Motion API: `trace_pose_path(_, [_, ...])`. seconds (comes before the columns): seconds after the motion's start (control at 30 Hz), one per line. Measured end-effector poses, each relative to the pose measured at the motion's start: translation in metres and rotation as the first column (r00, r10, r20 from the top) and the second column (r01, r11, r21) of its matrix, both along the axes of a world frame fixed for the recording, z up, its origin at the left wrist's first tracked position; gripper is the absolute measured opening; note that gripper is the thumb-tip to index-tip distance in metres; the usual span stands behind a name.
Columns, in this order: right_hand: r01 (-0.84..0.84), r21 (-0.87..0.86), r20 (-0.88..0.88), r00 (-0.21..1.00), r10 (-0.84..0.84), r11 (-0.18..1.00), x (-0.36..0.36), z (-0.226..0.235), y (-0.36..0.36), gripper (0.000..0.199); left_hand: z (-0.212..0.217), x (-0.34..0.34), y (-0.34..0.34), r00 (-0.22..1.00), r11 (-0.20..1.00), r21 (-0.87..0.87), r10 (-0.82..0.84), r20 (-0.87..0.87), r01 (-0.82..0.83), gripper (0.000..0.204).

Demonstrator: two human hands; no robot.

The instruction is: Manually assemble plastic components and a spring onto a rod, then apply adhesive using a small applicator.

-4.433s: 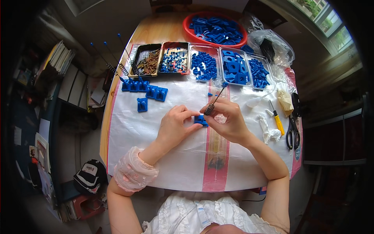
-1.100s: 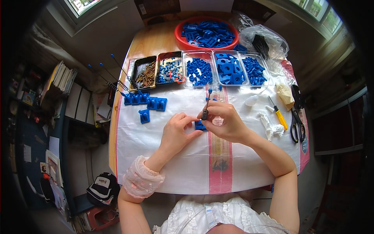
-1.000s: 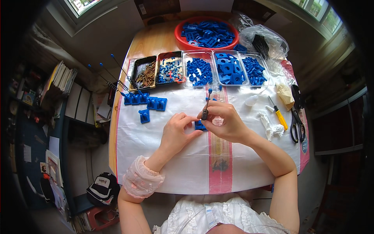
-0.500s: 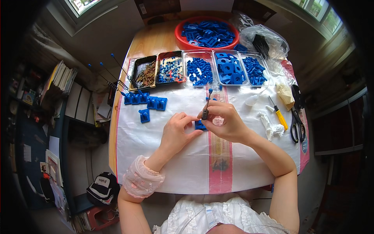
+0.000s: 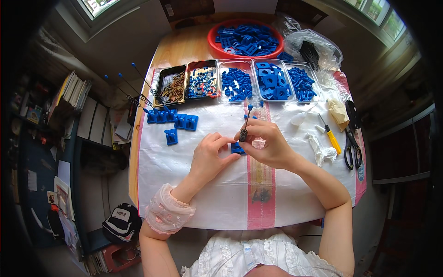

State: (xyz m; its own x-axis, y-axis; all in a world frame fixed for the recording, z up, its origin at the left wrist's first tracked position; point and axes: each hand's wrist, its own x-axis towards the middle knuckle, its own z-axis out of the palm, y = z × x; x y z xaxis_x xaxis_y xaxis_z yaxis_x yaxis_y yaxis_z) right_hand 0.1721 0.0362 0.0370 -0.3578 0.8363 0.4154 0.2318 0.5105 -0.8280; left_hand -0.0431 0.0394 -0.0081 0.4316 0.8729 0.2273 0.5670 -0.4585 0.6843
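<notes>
Tipped nearer upright than four seconds ago, when it leaned toward one o'clock, the coiled rod (image 5: 243, 135) now points just past twelve.
Its long axis climbs from the dark coil, pinched by the right hand (image 5: 266, 145), to a blue ball (image 5: 250, 106) at the far tip, mid-table. Below the coil sits a blue block (image 5: 237, 148), partly covered by fingers; I can't make out whether rod and block touch. The left hand (image 5: 209, 153) reaches in from eight o'clock, thumb and forefinger closed about the block, its remaining fingers curled mostly from sight. From four o'clock comes the right forearm (image 5: 323, 184), elbow bent, wrist turned inward, both hands' fingertips just beside each other.
</notes>
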Motion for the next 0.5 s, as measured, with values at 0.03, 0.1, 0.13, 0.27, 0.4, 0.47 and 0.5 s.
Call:
trace_pose_path(0.03, [-0.001, 0.008, 0.007, 1.0, 0.001, 1.0, 0.0001, 0.0001, 0.0003, 0.007, 0.0006, -0.0001, -0.0002, 1.0, 1.0, -0.018, 0.005, -0.004, -0.005, 0.033])
trace_pose_path(0.1, [-0.002, 0.003, 0.01, 1.0, 0.002, 1.0, 0.0, 0.0006, 0.0002, 0.006, 0.0007, -0.0003, -0.0002, 1.0, 1.0, -0.016, 0.005, -0.005, -0.005, 0.033])
trace_pose_path(0.13, [-0.001, 0.0, 0.012, 1.0, 0.001, 1.0, 0.0001, 0.0007, 0.0, 0.006, 0.0006, -0.0002, -0.0002, 1.0, 1.0, -0.015, 0.004, -0.005, -0.004, 0.033])
trace_pose_path(0.27, [0.005, 0.0, 0.018, 1.0, -0.005, 1.0, 0.0006, -0.0009, -0.0001, 0.006, -0.0013, -0.0001, 0.0005, 1.0, 0.999, 0.049, -0.012, 0.003, 0.011, 0.036])
trace_pose_path(0.4, [0.005, 0.006, 0.024, 1.0, -0.005, 1.0, 0.0006, 0.0, -0.0002, 0.006, -0.0004, 0.0001, 0.0001, 1.0, 0.999, 0.045, -0.01, 0.005, 0.01, 0.036])
trace_pose_path(0.47, [0.004, -0.021, 0.018, 1.0, -0.004, 1.0, 0.0008, 0.0004, -0.0005, 0.008, -0.0007, 0.0001, 0.0001, 1.0, 0.999, 0.042, -0.009, 0.005, 0.009, 0.036])
trace_pose_path(0.5, [0.005, -0.042, 0.015, 1.0, -0.004, 0.999, 0.0012, 0.0004, -0.0004, 0.01, -0.0012, 0.0002, 0.0003, 1.0, 0.999, 0.04, -0.008, 0.004, 0.007, 0.036])
